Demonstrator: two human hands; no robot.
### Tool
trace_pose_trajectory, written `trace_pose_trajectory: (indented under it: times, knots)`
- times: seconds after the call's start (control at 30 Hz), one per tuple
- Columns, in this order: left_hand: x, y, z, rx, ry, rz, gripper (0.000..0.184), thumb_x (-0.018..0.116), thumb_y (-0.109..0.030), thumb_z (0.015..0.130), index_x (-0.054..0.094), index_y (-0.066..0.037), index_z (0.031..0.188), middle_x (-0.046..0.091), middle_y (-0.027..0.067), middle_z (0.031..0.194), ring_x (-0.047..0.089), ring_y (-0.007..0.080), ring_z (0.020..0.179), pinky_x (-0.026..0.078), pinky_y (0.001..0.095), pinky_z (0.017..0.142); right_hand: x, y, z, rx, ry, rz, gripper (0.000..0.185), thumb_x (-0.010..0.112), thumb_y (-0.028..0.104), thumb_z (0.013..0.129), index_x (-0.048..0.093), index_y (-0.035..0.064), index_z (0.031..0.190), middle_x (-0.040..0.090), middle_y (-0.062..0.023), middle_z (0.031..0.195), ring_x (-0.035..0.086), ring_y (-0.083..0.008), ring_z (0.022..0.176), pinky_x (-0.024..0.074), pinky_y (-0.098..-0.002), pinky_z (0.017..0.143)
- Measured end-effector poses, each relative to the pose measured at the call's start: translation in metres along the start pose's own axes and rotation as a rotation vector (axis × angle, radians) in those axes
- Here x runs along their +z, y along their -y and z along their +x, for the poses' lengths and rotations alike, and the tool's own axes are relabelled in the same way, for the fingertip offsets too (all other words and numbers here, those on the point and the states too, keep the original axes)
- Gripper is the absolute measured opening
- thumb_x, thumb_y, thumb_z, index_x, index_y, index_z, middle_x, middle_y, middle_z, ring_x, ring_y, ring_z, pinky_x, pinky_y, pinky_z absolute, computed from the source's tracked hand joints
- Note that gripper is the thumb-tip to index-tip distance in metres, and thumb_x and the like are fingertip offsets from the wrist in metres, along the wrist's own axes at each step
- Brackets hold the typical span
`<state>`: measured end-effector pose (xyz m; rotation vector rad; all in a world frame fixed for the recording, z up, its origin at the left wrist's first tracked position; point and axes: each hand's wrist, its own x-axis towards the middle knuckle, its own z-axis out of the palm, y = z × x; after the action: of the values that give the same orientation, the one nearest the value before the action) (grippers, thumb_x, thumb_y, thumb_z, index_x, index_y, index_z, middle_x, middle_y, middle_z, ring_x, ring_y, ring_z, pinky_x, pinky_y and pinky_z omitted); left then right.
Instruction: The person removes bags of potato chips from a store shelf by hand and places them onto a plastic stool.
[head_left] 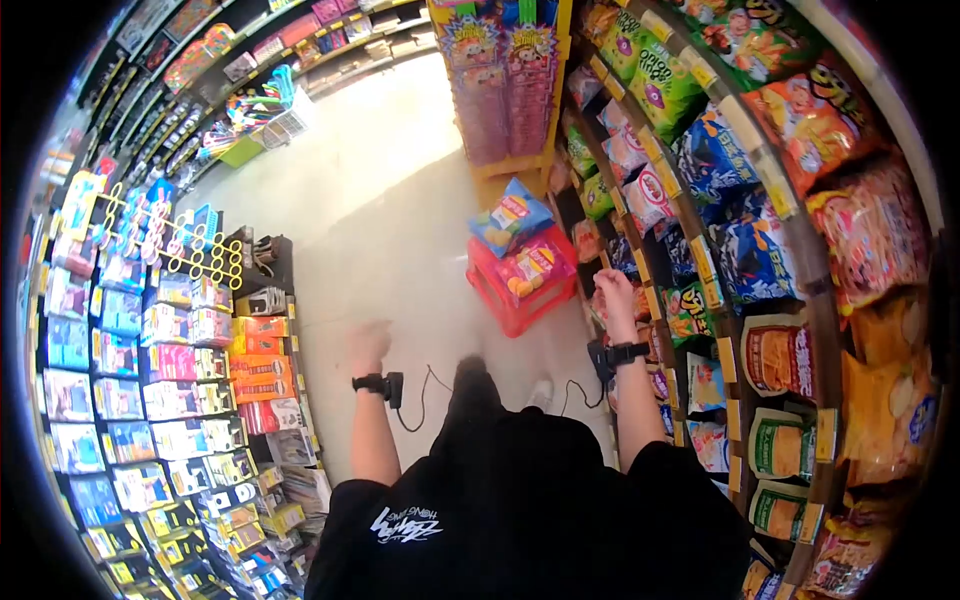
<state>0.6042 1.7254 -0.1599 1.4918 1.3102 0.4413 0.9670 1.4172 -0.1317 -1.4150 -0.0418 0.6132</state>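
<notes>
My left hand (370, 345) hangs over the aisle floor, smeared by motion, so its fingers cannot be made out. On the other side, my right hand (614, 297) is beside the snack shelves with its fingers curled in and nothing visible in them. Just left of it stands a red plastic stool (515, 318). Two chip bags lie on the stool: a blue bag (512, 218) towards the back and a pinkish-red bag (532, 268) in front, partly overlapping. Both wrists wear black bands with small devices and cables.
Shelves of snack bags (720, 160) line the right side. A yellow display stand (505, 90) rises behind the stool. Racks of small packaged goods (180, 390) run along the left, and a white basket (284, 128) stands farther back. A dark cable (428, 385) hangs near my legs.
</notes>
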Motion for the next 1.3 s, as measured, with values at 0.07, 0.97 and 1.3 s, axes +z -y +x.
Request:
trace_pose_trajectory:
  times: [0.07,0.97,1.3]
  knots:
    - [0.023,0.023,0.048,0.003,0.062,0.033,0.018,0.057,-0.016,0.085,0.065,-0.002,0.090,0.046,-0.0021,0.052,0.038,0.0056,0.041,0.026,0.0214,0.038,0.014,-0.009,0.029,0.058,-0.054,-0.020,0.014,0.063,0.015,0.083,0.056,0.0075,0.091,0.053,0.0008,0.070,0.049,-0.0064,0.049,0.0334,-0.0198,0.039]
    - [0.283,0.035,0.361,-0.252,0.628,-0.121,0.027,0.061,-0.019,0.085,0.063,-0.002,0.106,0.046,-0.0053,0.055,0.038,0.0030,0.044,0.028,0.0213,0.040,0.121,-0.154,0.305,0.439,-0.424,-0.197,0.027,0.060,0.011,0.086,0.055,0.0026,0.112,0.061,-0.0061,0.098,0.060,-0.0158,0.086,0.0486,-0.0270,0.075]
    - [0.224,-0.051,0.314,0.076,0.851,0.156,0.023,0.066,-0.014,0.080,0.067,-0.001,0.098,0.051,-0.0036,0.062,0.043,0.0059,0.058,0.035,0.0242,0.051,0.101,-0.113,0.184,0.210,-0.424,0.279,0.013,0.061,0.007,0.086,0.057,0.0085,0.099,0.058,0.0003,0.090,0.056,-0.0114,0.086,0.0461,-0.0279,0.075]
